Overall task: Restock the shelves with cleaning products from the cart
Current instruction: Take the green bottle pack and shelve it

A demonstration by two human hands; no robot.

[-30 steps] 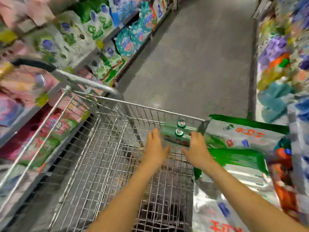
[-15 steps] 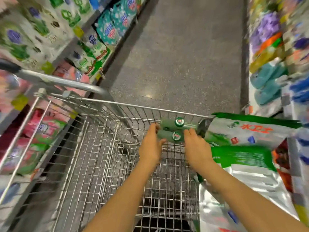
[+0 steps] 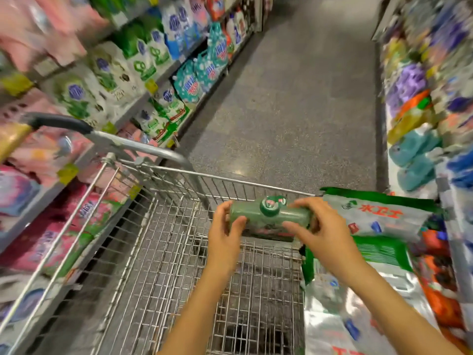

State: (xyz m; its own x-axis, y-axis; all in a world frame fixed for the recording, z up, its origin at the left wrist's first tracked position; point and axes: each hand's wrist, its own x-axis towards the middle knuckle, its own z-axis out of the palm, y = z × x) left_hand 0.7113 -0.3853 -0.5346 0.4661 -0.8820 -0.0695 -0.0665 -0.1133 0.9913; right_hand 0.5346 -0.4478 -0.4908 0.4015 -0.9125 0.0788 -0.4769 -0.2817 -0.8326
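Note:
A green twin pack of bottles [image 3: 268, 217] with green caps hangs just above the far end of the wire cart [image 3: 163, 242]. My left hand [image 3: 225, 230] grips its left end, thumb curled over the front. My right hand [image 3: 316, 226] grips its right end, fingers wrapped over the top. The cart's basket is mostly bare mesh below the pack. Large white and green detergent bags [image 3: 376, 219] lie stacked along the cart's right side.
Shelves of refill pouches and bags [image 3: 122, 73] run along the left, close to the cart handle [image 3: 64, 123]. Blurred shelves of coloured bottles [image 3: 419, 119] line the right. A grey speckled aisle floor [image 3: 294, 98] stretches ahead.
Both hands have closed round the green pack and lifted it off the cart's far end towards me. The view has tilted up slightly.

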